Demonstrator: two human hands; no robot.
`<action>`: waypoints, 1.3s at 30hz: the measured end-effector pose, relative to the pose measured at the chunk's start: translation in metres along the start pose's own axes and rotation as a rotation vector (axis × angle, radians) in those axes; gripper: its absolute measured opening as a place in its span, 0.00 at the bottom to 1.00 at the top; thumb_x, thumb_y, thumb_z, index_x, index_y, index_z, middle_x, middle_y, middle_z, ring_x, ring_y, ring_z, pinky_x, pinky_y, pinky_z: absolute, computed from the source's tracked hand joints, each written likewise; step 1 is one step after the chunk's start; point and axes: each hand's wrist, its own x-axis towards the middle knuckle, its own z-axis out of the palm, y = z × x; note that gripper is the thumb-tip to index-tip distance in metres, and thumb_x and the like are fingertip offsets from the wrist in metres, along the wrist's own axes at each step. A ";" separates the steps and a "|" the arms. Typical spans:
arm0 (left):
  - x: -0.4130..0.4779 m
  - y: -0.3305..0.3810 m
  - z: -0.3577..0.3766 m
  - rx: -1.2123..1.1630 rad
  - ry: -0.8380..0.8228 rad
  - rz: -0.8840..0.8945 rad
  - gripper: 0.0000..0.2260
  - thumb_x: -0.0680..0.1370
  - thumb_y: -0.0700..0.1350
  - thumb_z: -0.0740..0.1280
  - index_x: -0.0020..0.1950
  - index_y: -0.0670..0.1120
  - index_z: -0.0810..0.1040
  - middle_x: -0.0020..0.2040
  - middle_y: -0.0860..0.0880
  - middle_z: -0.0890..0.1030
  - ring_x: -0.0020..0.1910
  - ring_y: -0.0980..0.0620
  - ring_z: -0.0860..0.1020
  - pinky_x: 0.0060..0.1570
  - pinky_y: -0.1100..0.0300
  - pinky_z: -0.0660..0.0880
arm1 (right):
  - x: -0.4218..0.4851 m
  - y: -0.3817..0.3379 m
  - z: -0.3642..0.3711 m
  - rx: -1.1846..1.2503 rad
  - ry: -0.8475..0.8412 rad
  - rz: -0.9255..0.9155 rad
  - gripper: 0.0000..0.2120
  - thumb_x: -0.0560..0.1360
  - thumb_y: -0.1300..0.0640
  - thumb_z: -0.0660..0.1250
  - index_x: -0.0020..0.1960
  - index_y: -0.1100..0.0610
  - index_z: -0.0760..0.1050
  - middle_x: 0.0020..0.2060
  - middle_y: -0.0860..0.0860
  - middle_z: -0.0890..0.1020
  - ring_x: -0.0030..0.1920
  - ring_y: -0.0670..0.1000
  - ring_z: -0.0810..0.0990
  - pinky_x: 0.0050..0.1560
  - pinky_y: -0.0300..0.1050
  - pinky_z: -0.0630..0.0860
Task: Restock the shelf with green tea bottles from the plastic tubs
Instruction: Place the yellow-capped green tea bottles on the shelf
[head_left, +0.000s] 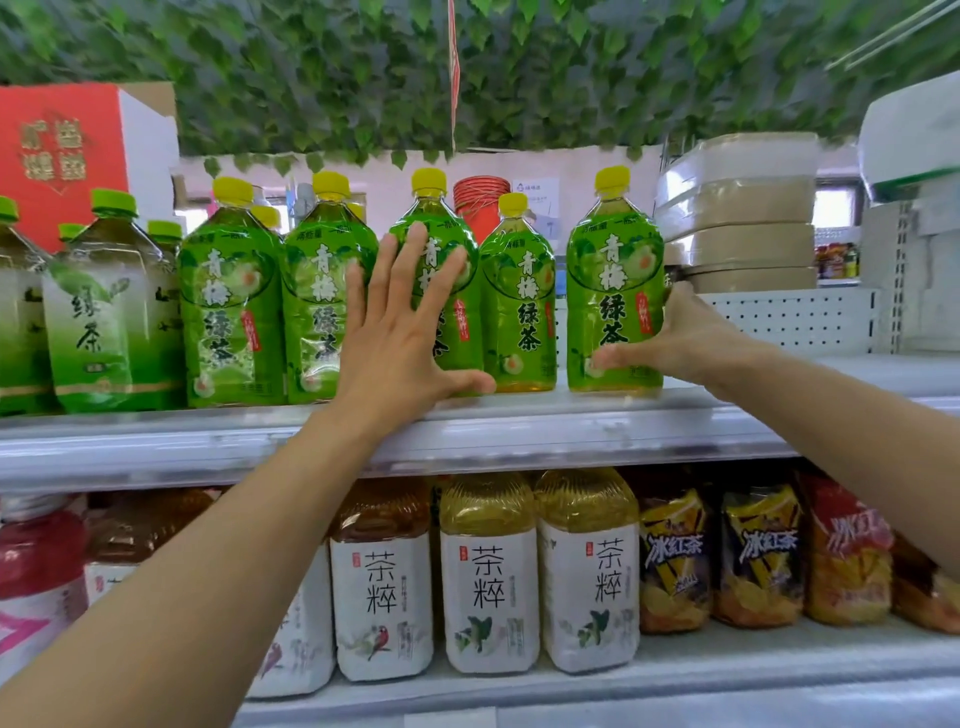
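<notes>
Several green tea bottles with yellow caps stand in a row on the top shelf (519, 415). My left hand (400, 332) lies flat with straight, spread fingers against the front of the middle bottle (441, 228). My right hand (685, 332) grips the rightmost bottle (613, 291) from its right side, thumb across the lower front. That bottle stands upright on the shelf, a gap away from a bottle set further back (517, 291). Two more bottles (228, 301) stand to the left. No plastic tub is in view.
Paler green tea bottles (109, 312) fill the shelf's left end under a red carton (62, 150). Stacked flat packs (737, 218) sit at the right. The lower shelf holds white-labelled tea bottles (488, 587) and iced tea bottles (675, 561). Artificial leaves hang overhead.
</notes>
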 end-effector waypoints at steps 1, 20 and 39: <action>0.001 0.001 0.000 0.007 -0.003 -0.004 0.56 0.63 0.73 0.70 0.82 0.56 0.45 0.82 0.47 0.40 0.80 0.46 0.36 0.77 0.41 0.35 | 0.001 0.000 0.001 0.004 0.007 0.020 0.48 0.57 0.44 0.83 0.66 0.58 0.61 0.55 0.52 0.74 0.57 0.54 0.73 0.63 0.56 0.72; 0.003 0.006 0.003 0.120 -0.007 -0.052 0.56 0.63 0.73 0.71 0.82 0.56 0.46 0.82 0.46 0.42 0.80 0.45 0.38 0.76 0.40 0.36 | 0.044 0.009 0.018 -0.031 -0.115 0.025 0.50 0.66 0.48 0.79 0.76 0.61 0.52 0.70 0.56 0.69 0.69 0.58 0.69 0.67 0.54 0.68; -0.132 0.144 -0.021 -0.056 -0.021 -0.027 0.33 0.77 0.66 0.57 0.76 0.48 0.65 0.60 0.48 0.79 0.58 0.46 0.78 0.53 0.50 0.76 | -0.157 0.074 0.002 -0.535 0.247 -0.597 0.29 0.74 0.41 0.58 0.69 0.55 0.70 0.61 0.54 0.77 0.56 0.59 0.78 0.48 0.55 0.79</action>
